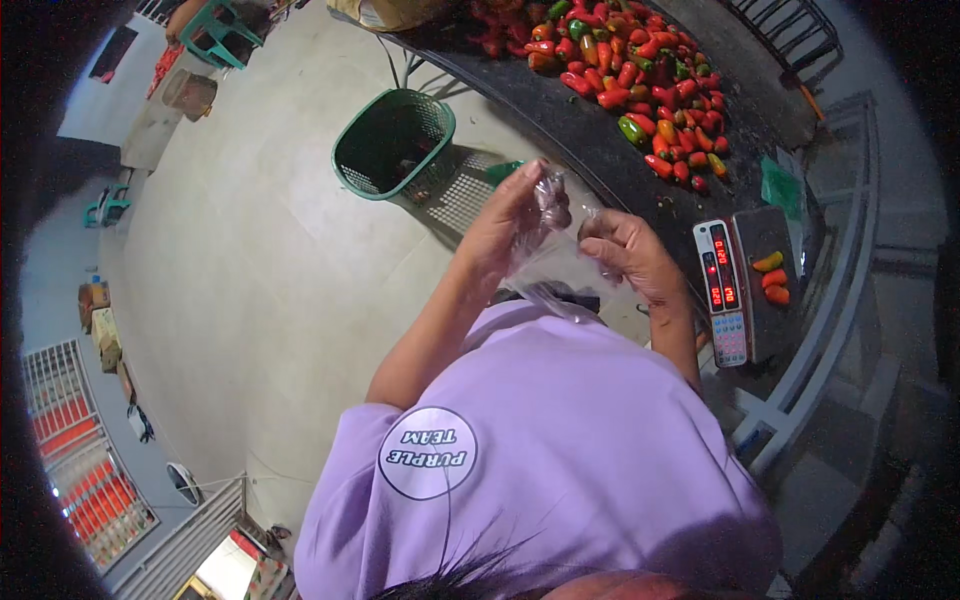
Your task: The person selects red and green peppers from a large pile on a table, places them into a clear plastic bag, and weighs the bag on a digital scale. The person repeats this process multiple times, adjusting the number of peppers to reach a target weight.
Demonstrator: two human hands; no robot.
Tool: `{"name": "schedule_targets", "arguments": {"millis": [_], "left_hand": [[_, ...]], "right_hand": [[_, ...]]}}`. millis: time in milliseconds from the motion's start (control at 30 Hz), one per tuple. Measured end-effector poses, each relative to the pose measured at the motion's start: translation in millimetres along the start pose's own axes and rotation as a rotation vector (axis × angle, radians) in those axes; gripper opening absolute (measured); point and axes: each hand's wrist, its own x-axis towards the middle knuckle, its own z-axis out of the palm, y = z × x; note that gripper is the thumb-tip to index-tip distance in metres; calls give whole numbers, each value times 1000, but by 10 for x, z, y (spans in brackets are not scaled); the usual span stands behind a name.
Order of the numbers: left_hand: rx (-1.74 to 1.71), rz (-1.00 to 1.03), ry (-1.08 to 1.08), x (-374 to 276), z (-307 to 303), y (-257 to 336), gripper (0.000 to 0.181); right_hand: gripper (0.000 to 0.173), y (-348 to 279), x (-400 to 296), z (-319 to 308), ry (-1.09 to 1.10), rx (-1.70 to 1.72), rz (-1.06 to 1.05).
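Between my two hands hangs a clear plastic bag (551,274), its lower part near my chest. My left hand (517,210) grips one side of it, with the film bunched by the fingers. On the other side my right hand (626,251) pinches it between thumb and fingers. To the right of that hand, a digital scale (721,281) lights up red figures. Three peppers (774,277), one yellowish and two orange-red, lie on its dark pan. Beyond my hands, a large heap of red, orange and green peppers (637,82) covers part of the black tabletop (525,97).
A green perforated plastic basket (394,146) stands on the pale floor left of the table. Green and clear plastic bags (784,187) lie beyond the scale. Metal railing (847,247) runs along the right. A green plastic chair (217,34) is far off at upper left.
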Motion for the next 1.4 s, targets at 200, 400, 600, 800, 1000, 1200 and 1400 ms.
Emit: {"name": "schedule_targets", "arguments": {"millis": [200,400,600,800,1000,1200,1400], "left_hand": [[218,-159,10,0,67,30,22],[495,-259,-432,110,-213,-214,30],[248,-55,-117,159,-29,-71,20],[-31,-196,158,285,16,-184,22],[419,-359,-374,360,-77,-444,38],[257,-221,-175,407,367,-604,23],[-224,-383,-351,573,653,-880,26]], "right_hand": [[20,222,174,-41,361,418,-427],[22,108,97,-245,-15,857,-306],[26,195,5,-160,66,374,-49],[19,29,-9,-129,377,592,-236],[29,143,-225,-454,328,721,-339],[25,297,-626,-735,229,410,-158],[28,438,-775,-1097,215,457,-482]]}}
